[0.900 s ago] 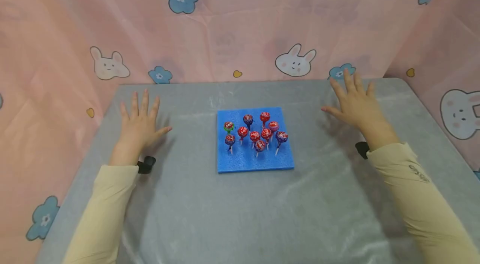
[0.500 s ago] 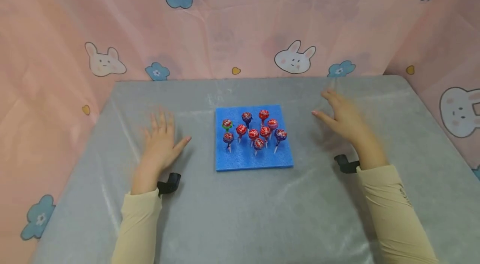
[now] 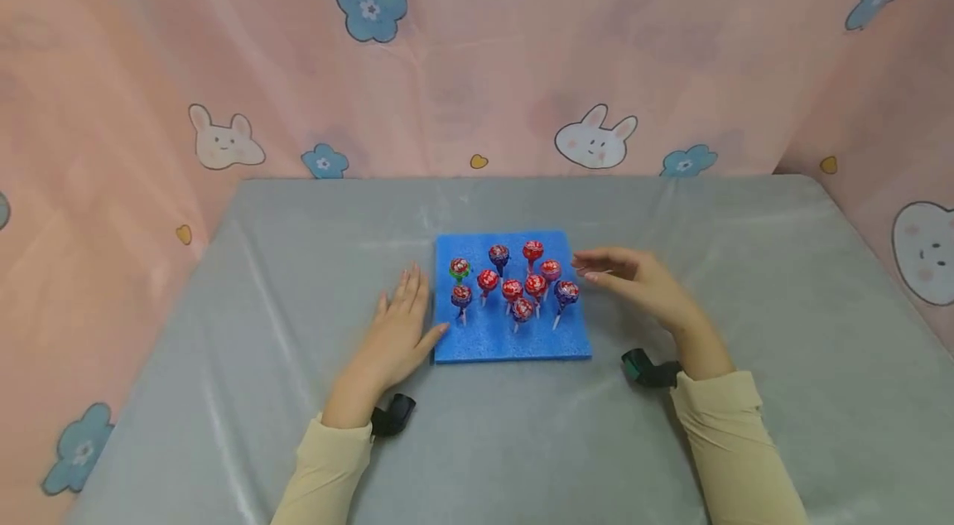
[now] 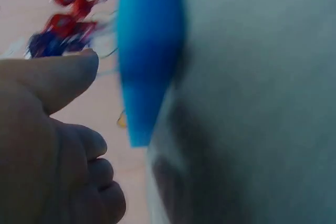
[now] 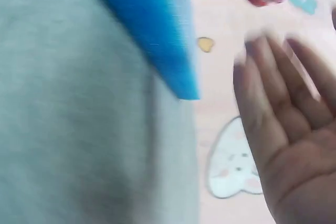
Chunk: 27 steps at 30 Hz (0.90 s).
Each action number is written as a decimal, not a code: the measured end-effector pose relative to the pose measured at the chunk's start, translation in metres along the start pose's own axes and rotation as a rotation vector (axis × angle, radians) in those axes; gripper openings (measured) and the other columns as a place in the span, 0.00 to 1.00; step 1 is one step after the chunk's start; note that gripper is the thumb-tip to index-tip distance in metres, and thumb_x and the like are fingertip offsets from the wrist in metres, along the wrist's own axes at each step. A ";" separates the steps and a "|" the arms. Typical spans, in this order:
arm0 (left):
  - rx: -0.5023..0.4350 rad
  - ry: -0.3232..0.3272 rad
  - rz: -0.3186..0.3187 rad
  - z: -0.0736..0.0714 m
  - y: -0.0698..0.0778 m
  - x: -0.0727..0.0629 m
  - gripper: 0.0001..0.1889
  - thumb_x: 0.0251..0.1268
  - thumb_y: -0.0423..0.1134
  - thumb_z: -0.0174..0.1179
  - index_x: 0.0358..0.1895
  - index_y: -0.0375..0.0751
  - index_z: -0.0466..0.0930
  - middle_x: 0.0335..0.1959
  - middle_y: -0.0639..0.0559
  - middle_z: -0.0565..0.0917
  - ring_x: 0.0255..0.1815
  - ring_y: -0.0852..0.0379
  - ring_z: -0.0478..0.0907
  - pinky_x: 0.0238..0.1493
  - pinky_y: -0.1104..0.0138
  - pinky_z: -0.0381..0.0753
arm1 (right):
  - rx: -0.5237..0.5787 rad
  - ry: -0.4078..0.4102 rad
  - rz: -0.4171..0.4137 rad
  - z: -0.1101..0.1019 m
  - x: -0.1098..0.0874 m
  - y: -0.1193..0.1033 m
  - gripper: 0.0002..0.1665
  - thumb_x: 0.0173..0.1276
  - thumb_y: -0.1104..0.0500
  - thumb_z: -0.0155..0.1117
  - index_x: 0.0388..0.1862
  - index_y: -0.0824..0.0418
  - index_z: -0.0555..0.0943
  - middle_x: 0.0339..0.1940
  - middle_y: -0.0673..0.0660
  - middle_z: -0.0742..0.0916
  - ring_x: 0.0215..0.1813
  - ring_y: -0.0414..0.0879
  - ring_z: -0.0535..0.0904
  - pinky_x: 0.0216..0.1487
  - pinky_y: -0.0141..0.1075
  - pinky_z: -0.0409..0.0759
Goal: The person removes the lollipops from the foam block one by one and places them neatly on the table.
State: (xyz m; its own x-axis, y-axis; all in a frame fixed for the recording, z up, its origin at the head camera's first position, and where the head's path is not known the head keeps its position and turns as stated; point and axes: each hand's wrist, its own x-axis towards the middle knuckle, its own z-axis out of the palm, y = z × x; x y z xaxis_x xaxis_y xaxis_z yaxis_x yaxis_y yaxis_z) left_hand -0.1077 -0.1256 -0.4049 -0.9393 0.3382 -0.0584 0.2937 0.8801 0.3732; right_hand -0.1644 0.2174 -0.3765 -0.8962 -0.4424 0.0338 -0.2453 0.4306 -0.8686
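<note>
A square blue foam board [image 3: 484,345] lies on the table with several wrapped lollipops standing in it on their sticks. Most have red wrappers, like one lollipop [image 3: 488,281] left of the middle; a green one [image 3: 459,268] and purple ones [image 3: 566,292] stand among them. At the board's left edge is my left hand [image 3: 393,340], fingers straight and the thumb over the board's side. My right hand [image 3: 643,283] is by the right edge, its fingertips pointing at the board and holding nothing. The right wrist view shows its palm [image 5: 310,161] facing the board's side.
The grey-covered table [image 3: 514,442] extends around the board on all sides. Behind it hangs a pink curtain [image 3: 477,78] printed with rabbits, flowers and hearts. A black wrist camera sits on each wrist, the left one [image 3: 393,415] and the right one [image 3: 650,368].
Both hands have come inward from far out on either side to the board's two edges. The spread fingers have drawn together. The board and lollipops keep their places on the table.
</note>
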 end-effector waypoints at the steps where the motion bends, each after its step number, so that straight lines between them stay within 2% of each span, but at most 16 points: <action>1: -0.010 -0.017 0.007 0.003 0.002 0.000 0.40 0.72 0.53 0.46 0.74 0.30 0.39 0.75 0.38 0.39 0.75 0.43 0.36 0.69 0.44 0.42 | 0.046 -0.028 0.014 0.002 -0.001 0.003 0.21 0.67 0.62 0.62 0.57 0.69 0.76 0.53 0.64 0.82 0.52 0.49 0.80 0.51 0.32 0.77; 3: -0.025 -0.043 0.014 0.006 0.005 0.001 0.40 0.73 0.52 0.46 0.74 0.30 0.39 0.75 0.39 0.39 0.75 0.45 0.36 0.69 0.45 0.42 | 0.110 -0.094 0.045 0.005 0.000 0.008 0.20 0.65 0.63 0.64 0.54 0.71 0.77 0.49 0.64 0.84 0.48 0.45 0.81 0.48 0.31 0.78; 7: -0.059 -0.055 0.015 0.011 0.008 0.001 0.39 0.73 0.52 0.45 0.74 0.30 0.39 0.75 0.40 0.42 0.75 0.46 0.40 0.70 0.46 0.40 | 0.173 -0.248 0.082 0.011 0.001 0.014 0.17 0.63 0.65 0.65 0.48 0.75 0.78 0.42 0.65 0.86 0.44 0.44 0.84 0.47 0.33 0.79; 10: -0.070 -0.049 0.012 0.016 0.009 0.001 0.39 0.73 0.52 0.45 0.74 0.30 0.39 0.75 0.40 0.44 0.75 0.47 0.41 0.70 0.47 0.39 | 0.200 -0.302 0.081 0.018 0.001 0.018 0.16 0.63 0.65 0.65 0.45 0.76 0.78 0.39 0.65 0.86 0.43 0.45 0.84 0.47 0.33 0.79; 14: -0.055 -0.030 0.015 0.019 0.009 0.000 0.38 0.74 0.51 0.44 0.74 0.30 0.39 0.75 0.40 0.43 0.75 0.47 0.40 0.70 0.47 0.38 | 0.197 -0.281 0.062 0.027 0.002 0.020 0.14 0.61 0.66 0.66 0.43 0.75 0.80 0.36 0.64 0.87 0.39 0.44 0.85 0.44 0.33 0.80; 21: 0.040 0.023 0.053 0.021 0.010 0.000 0.36 0.74 0.51 0.44 0.74 0.31 0.44 0.76 0.40 0.41 0.76 0.46 0.38 0.71 0.48 0.40 | 0.185 -0.222 0.033 0.034 0.003 0.021 0.11 0.60 0.68 0.67 0.40 0.74 0.83 0.35 0.62 0.88 0.39 0.41 0.84 0.44 0.32 0.80; 27: 0.057 0.013 0.053 0.022 0.010 0.001 0.36 0.74 0.51 0.42 0.74 0.32 0.42 0.76 0.42 0.41 0.75 0.48 0.38 0.71 0.49 0.41 | 0.182 -0.186 0.024 0.037 0.003 0.025 0.10 0.59 0.70 0.66 0.40 0.74 0.84 0.35 0.62 0.88 0.40 0.42 0.84 0.45 0.31 0.80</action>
State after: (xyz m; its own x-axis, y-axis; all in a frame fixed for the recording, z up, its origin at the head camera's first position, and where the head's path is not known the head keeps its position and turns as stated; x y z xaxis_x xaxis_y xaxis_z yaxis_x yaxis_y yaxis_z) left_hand -0.1021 -0.1089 -0.4217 -0.9242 0.3809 -0.0279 0.3524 0.8785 0.3225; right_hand -0.1599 0.1978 -0.4160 -0.8137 -0.5777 -0.0646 -0.1389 0.3011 -0.9434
